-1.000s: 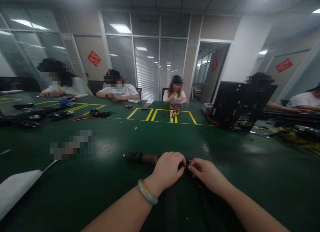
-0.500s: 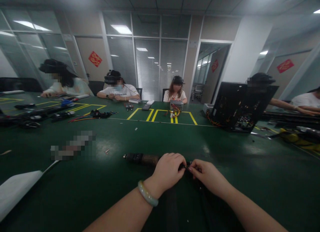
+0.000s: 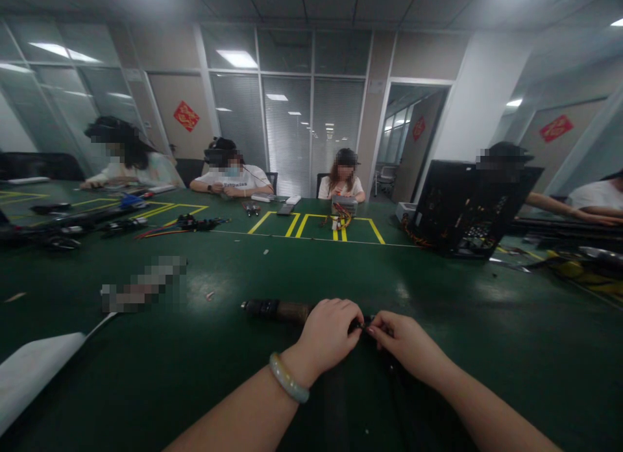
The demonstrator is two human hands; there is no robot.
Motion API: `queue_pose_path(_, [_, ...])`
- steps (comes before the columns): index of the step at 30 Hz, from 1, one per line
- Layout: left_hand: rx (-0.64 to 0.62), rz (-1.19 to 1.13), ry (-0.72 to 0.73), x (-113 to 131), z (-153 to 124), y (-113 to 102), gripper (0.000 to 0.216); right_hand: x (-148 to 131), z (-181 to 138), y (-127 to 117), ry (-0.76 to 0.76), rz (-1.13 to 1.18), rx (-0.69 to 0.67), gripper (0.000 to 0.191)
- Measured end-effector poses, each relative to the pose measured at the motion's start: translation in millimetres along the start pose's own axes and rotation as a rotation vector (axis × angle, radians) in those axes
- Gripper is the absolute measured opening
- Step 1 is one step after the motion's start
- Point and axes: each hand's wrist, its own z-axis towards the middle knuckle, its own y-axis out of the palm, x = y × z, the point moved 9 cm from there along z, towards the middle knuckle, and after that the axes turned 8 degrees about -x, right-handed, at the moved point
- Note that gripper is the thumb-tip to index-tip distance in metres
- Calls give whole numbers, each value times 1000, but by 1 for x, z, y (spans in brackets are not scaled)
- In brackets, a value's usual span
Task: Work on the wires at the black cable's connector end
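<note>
My left hand (image 3: 327,335) is closed around a dark sleeved cable bundle (image 3: 277,308) that lies on the green table (image 3: 195,374); its black end sticks out to the left of the fist. My right hand (image 3: 403,343) pinches a small dark part of the same bundle right beside the left fingertips, where the two hands meet. A pale green bangle (image 3: 288,378) sits on my left wrist. More dark cable runs toward me under both forearms and is hard to make out.
A white sheet (image 3: 34,374) lies at the near left. An open black computer case (image 3: 462,205) stands at the right. Cable bundles (image 3: 180,223) and a small power unit with coloured wires (image 3: 343,208) lie farther off. Several people sit along the far and right sides.
Nothing much has changed; both hands stay together on the cable bundle and the view has shifted only slightly.
</note>
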Motion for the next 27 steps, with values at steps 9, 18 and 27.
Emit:
queue_pose_path(9, [12, 9, -24, -3, -1, 1, 15, -1, 0, 0, 0, -3, -1, 21])
queue_pose_path(18, [-14, 36, -10, 0, 0, 1, 12, -4, -2, -1, 0, 3, -4, 20])
queue_pose_path(27, [-9, 22, 25, 2, 0, 1, 7, -2, 0, -1, -10, -3, 4, 20])
